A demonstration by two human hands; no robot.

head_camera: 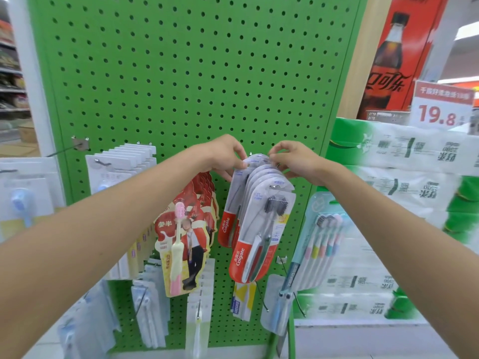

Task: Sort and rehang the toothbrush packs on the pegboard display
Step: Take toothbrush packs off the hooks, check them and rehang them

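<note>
Green perforated metal pegboard [181, 73] fills the middle of a shop aisle, with stacked white-and-green tissue packs [404, 161] to its right and a red cola poster [396, 60] above them. At the board's centre hangs a row of grey-and-red Colgate toothbrush blister packs [259, 218], fanned one behind another on a peg. Each pack has a rounded clear top, dark-bristled brushes behind the plastic, and a red lower band with white lettering.

The left hand [224, 155] reaches to the top of the rearmost packs, fingers curled and pinching their upper edge. The right hand [295, 161] meets it from the other side, fingertips closed on the tops of the same packs, close to the peg; the exact grip is partly hidden by the packs.

Just left of that row hang red-and-cream figure-printed toothbrush cards [186, 244], the front one holding a pink-and-yellow brush. At the lower right, a pale multi-brush pack with pastel handles [321, 242] hangs tilted. White card packs [121, 167] fill the pegs at far left.
</note>
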